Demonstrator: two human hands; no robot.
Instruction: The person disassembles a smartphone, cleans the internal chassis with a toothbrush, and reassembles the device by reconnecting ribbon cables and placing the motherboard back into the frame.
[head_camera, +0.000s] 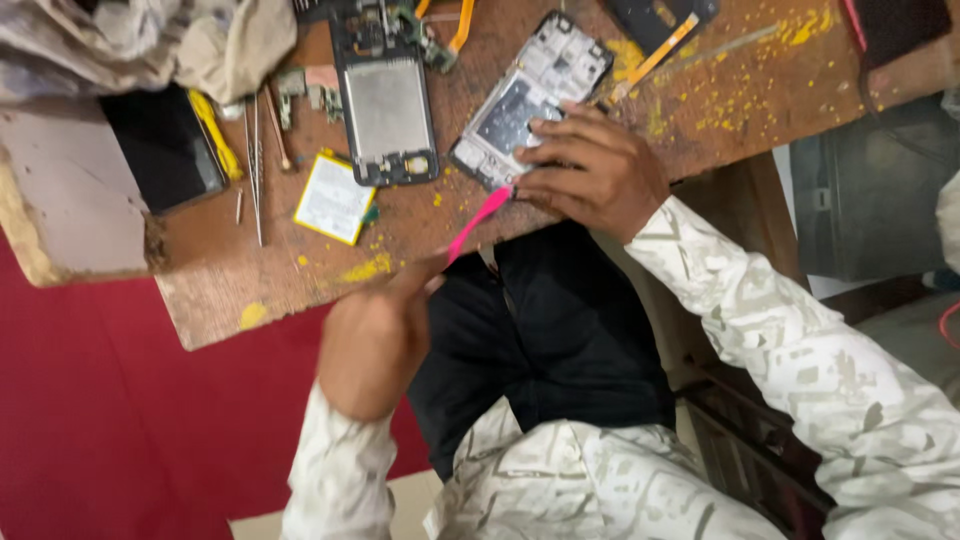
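My right hand (592, 172) presses down on a pale phone frame (520, 95) that lies tilted on the wooden table (300, 270), near its front edge. My left hand (375, 338) is closed around a thin pink pry tool (478, 222). The tool's tip reaches the lower edge of the phone frame, just under my right fingers. The part of the frame beneath my right hand is hidden.
An opened dark phone with a silver plate (385, 105) lies left of the frame, with a white yellow-edged battery (335, 200), tweezers (256, 160) and a yellow-handled tool (216, 132) nearby. A black screen (160, 145) and a crumpled cloth (150, 40) sit at the left. Red floor (100, 420) lies below.
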